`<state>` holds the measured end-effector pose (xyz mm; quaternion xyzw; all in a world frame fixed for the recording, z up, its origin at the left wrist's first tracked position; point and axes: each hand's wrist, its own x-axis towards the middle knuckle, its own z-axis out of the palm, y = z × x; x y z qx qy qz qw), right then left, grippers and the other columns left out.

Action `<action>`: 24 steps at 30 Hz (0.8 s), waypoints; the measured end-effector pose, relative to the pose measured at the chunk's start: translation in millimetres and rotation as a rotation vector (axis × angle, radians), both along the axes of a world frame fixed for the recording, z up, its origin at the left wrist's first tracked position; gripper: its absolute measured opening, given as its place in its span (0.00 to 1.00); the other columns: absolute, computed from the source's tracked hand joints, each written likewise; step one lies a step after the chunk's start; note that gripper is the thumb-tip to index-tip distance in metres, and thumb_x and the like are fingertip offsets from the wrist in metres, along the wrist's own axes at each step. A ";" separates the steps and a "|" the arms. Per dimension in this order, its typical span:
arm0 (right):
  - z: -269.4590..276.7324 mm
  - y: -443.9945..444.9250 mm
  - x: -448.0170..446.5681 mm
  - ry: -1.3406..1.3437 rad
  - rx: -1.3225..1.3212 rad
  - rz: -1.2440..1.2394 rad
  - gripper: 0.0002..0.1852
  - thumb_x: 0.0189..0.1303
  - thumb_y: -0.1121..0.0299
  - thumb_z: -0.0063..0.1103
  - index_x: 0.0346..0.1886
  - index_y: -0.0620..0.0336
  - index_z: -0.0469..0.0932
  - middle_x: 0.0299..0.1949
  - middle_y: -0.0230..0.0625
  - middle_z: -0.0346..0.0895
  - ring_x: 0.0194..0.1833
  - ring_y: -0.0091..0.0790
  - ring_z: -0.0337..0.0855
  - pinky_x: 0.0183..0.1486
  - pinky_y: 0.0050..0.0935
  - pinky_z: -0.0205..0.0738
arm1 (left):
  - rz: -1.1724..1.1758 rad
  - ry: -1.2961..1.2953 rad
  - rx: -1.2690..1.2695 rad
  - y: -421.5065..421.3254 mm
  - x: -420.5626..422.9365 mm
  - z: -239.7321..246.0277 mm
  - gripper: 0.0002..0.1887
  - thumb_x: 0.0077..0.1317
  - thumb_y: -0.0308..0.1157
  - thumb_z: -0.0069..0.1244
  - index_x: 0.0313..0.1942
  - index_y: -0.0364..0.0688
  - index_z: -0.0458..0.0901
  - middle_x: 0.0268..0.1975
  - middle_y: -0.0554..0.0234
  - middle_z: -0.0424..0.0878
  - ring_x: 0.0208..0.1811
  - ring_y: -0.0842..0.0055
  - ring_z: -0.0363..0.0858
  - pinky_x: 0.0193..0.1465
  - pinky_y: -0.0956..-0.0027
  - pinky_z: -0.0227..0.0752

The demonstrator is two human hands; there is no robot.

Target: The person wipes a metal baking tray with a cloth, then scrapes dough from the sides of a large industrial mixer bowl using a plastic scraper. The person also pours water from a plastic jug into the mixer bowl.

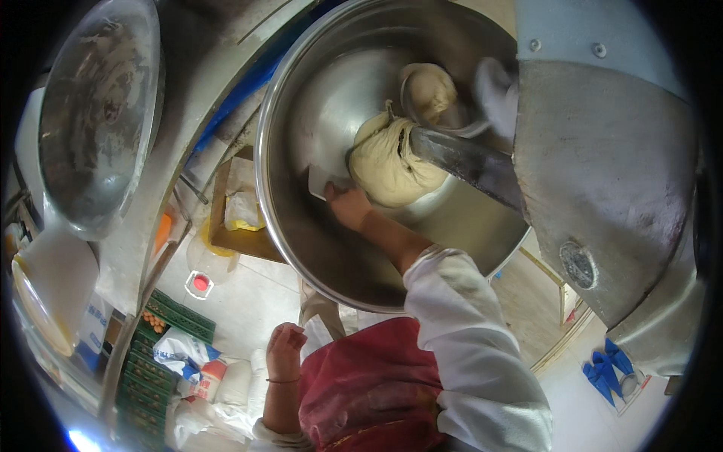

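My right hand (349,206) is inside a large stainless steel mixing bowl (339,265), shut on a flat pale dough scraper (319,182) near the bowl's left wall. Just beyond it, a large lump of pale dough (390,164) clings around the end of a metal bar (469,161). Behind that bar, more dough (432,90) sits against a curved metal part, probably the mixing hook; this area is partly blurred. My left hand (285,347) hangs outside the bowl beside my red apron (367,384), with loosely bent fingers and nothing in it.
The mixer's metal head (604,169) overhangs the bowl at right. A steel bowl (101,118) lies at upper left by a worktop. Below are a cardboard box (243,240), green crates (144,373) with eggs, and bags (231,384). Blue objects (607,367) are at lower right.
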<state>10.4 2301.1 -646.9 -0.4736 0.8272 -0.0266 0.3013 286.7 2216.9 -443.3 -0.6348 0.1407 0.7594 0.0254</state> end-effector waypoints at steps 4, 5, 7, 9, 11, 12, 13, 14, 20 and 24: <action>-6.1 -8.7 -24.7 0.133 0.054 -0.231 0.15 0.49 0.72 0.49 0.41 0.69 0.69 0.31 0.47 0.77 0.32 0.42 0.81 0.29 0.39 0.75 | 0.029 0.017 -0.054 -8.0 1.3 6.7 0.07 0.65 0.31 0.41 0.36 0.39 0.73 0.32 0.63 0.77 0.32 0.79 0.72 0.40 0.74 0.66; -5.0 -7.5 -28.3 0.160 0.011 -0.351 0.16 0.49 0.72 0.49 0.42 0.69 0.69 0.32 0.47 0.77 0.33 0.42 0.81 0.29 0.39 0.75 | 0.031 0.010 -0.054 -8.2 2.9 7.4 0.07 0.65 0.31 0.41 0.36 0.39 0.73 0.32 0.63 0.77 0.32 0.79 0.72 0.40 0.74 0.66; 1.0 6.5 -23.2 -0.039 0.063 -0.265 0.15 0.49 0.72 0.49 0.42 0.67 0.69 0.32 0.47 0.77 0.31 0.43 0.81 0.30 0.39 0.75 | 0.061 0.024 -0.070 -8.8 7.1 5.2 0.07 0.65 0.31 0.41 0.36 0.39 0.74 0.32 0.63 0.77 0.32 0.79 0.72 0.40 0.74 0.67; 7.4 29.3 -5.1 -0.011 -0.252 -0.028 0.15 0.49 0.71 0.49 0.42 0.64 0.69 0.31 0.46 0.77 0.30 0.43 0.80 0.31 0.41 0.74 | 0.074 -0.010 -0.024 -1.0 8.1 -0.3 0.07 0.65 0.31 0.41 0.36 0.39 0.73 0.32 0.62 0.77 0.31 0.78 0.73 0.39 0.74 0.67; 6.2 52.3 14.2 0.022 -0.384 0.163 0.15 0.48 0.72 0.49 0.42 0.63 0.70 0.29 0.45 0.76 0.28 0.44 0.79 0.31 0.40 0.74 | 0.052 -0.020 0.043 5.8 10.1 -2.7 0.06 0.65 0.31 0.41 0.35 0.39 0.73 0.31 0.62 0.77 0.31 0.78 0.73 0.39 0.74 0.67; 2.2 59.0 20.2 -0.035 -0.230 0.181 0.15 0.48 0.73 0.49 0.42 0.65 0.70 0.28 0.44 0.77 0.26 0.44 0.79 0.29 0.38 0.74 | 0.032 -0.073 0.034 10.4 9.6 -4.0 0.06 0.65 0.30 0.41 0.35 0.39 0.73 0.32 0.61 0.78 0.31 0.78 0.73 0.39 0.74 0.68; -2.9 63.3 23.0 -0.018 -0.105 0.156 0.15 0.48 0.73 0.49 0.42 0.66 0.71 0.26 0.43 0.77 0.24 0.44 0.80 0.27 0.37 0.75 | -0.032 -0.044 -0.022 13.6 8.8 -5.1 0.06 0.64 0.30 0.41 0.34 0.39 0.73 0.30 0.62 0.77 0.30 0.78 0.73 0.39 0.73 0.67; -8.2 63.5 22.5 -0.061 -0.107 0.188 0.15 0.48 0.73 0.50 0.42 0.67 0.70 0.27 0.44 0.77 0.24 0.44 0.80 0.27 0.36 0.75 | -0.105 -0.029 -0.075 14.7 8.4 -5.3 0.05 0.64 0.30 0.41 0.33 0.39 0.73 0.29 0.63 0.76 0.30 0.77 0.72 0.39 0.73 0.67; -22.1 19.4 -52.2 0.263 -0.054 -0.037 0.14 0.48 0.74 0.50 0.40 0.68 0.70 0.26 0.44 0.77 0.23 0.42 0.79 0.25 0.36 0.74 | 0.126 0.056 -0.038 3.7 15.2 0.9 0.10 0.65 0.30 0.41 0.23 0.41 0.70 0.20 0.69 0.65 0.26 0.76 0.67 0.38 0.70 0.64; -2.4 16.7 -60.2 0.118 -0.024 -0.254 0.13 0.49 0.74 0.48 0.41 0.67 0.70 0.27 0.44 0.77 0.25 0.44 0.80 0.29 0.40 0.75 | -0.077 -0.067 -0.167 1.7 27.3 4.7 0.17 0.66 0.32 0.38 0.16 0.45 0.65 0.15 0.73 0.59 0.18 0.81 0.57 0.35 0.71 0.62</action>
